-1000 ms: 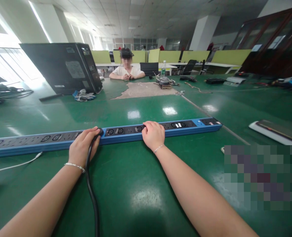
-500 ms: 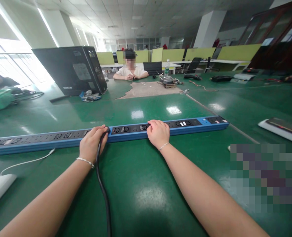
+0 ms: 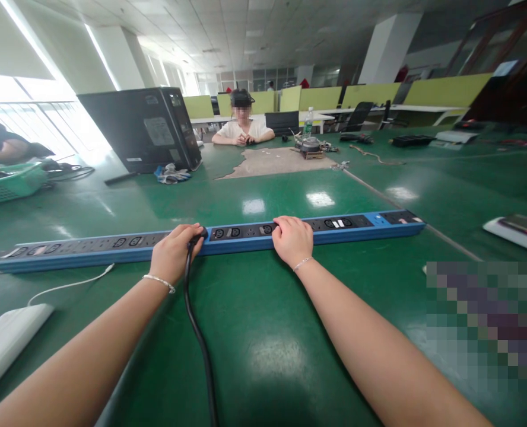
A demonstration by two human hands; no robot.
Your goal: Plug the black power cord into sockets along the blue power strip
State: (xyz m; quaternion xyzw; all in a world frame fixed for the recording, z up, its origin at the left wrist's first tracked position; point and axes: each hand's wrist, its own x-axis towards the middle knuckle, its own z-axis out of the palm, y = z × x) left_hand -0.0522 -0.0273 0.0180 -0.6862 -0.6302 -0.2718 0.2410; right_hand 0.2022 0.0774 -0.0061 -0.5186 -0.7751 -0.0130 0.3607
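Observation:
A long blue power strip (image 3: pixel 245 245) with a black socket face lies across the green table (image 3: pixel 250 302). My left hand (image 3: pixel 174 252) is closed on a black plug at the strip, left of its middle; the plug's black cable (image 3: pixel 201 338) hangs down toward the near edge. Right of the middle, my right hand (image 3: pixel 294 240) is wrapped over the strip, fingers on its top and far side. Whether the plug is seated in a socket cannot be made out.
A black computer case (image 3: pixel 143 127) and gloves (image 3: pixel 172 174) stand at the back left, near a green basket (image 3: pixel 12 184). White devices lie at both sides (image 3: pixel 12 341). A person (image 3: pixel 243 127) sits across the table; another is at far left.
The whole view has shifted, so things appear slightly further right. Both hands keep the same places on the strip and plug.

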